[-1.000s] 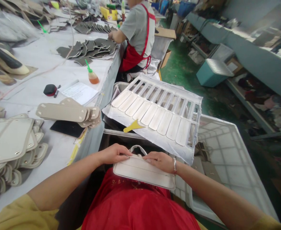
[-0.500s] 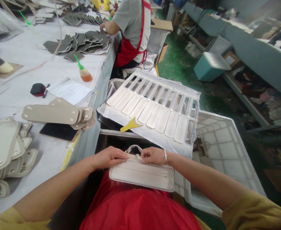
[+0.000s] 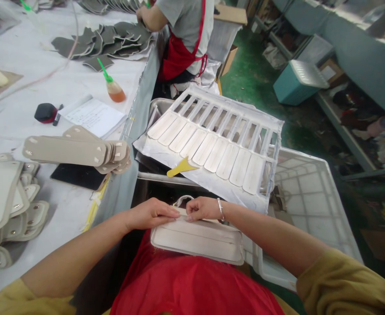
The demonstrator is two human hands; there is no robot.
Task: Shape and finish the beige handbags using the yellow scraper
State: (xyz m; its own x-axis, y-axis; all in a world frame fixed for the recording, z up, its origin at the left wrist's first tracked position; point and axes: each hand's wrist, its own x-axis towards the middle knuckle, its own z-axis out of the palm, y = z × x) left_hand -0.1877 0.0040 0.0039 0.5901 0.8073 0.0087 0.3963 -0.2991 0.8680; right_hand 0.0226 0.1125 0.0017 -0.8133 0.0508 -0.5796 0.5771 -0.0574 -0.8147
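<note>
A cream-white handbag [image 3: 195,239] lies across my lap, its flat, long panel facing me. At its far upper edge, my left hand [image 3: 159,213] grips the bag with fingers laid together over the edge. Close beside it, my right hand [image 3: 201,209] has its fingers curled and pinched on the same edge. Behind the hands a small looped handle [image 3: 183,199] stands up from the bag. Just beyond, a white slotted board [image 3: 208,192] carries a row of cream strips [image 3: 200,148] and a yellow spreader [image 3: 181,167].
On the table to my left are stacked beige strips [image 3: 64,150], a phone [image 3: 77,176], white panels with rivets [image 3: 1,192], a paper [image 3: 95,116] and a glue bottle [image 3: 116,91]. A white crate [image 3: 310,210] stands at right. A co-worker in a red apron [image 3: 181,57] sits ahead.
My right hand has slid slightly left along the bag's edge, nearer my left hand. The bag is tilted a little differently, and the view has shifted somewhat.
</note>
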